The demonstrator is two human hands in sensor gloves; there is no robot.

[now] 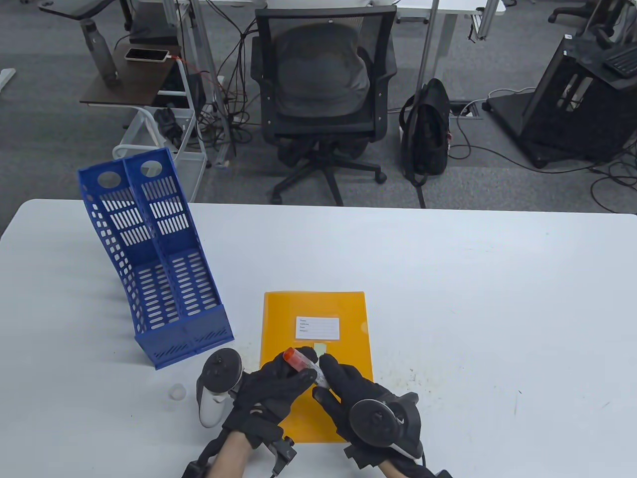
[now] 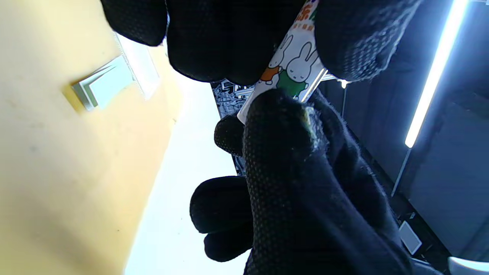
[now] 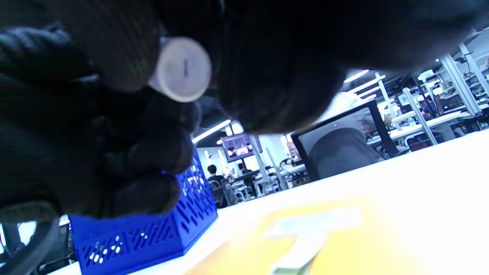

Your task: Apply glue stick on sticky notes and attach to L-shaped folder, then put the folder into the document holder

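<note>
**Glue stick readied over the folder**

You hold the glue stick (image 1: pixel 303 362) in both hands above the near half of the yellow folder (image 1: pixel 348 358): left hand (image 1: pixel 271 391) wrapped round the barrel, right hand (image 1: pixel 343 386) pinching its base, probably twisting glue out. Its cap (image 1: pixel 177 392) lies to the left. Next, glue the sticky notes (image 1: pixel 320 347). The barrel shows cartoon rabbits; the folder label's (image 1: pixel 317 328) lines are unreadable. The blue document holder (image 1: pixel 154 269) waits far left.

In the table view, both gloved hands cover the lower part of the yellow folder (image 1: pixel 348 308) at bottom centre. The glue stick (image 1: pixel 304 363) shows only its orange end. Text on the folder's white label (image 1: pixel 317 328) is too small to read.
</note>
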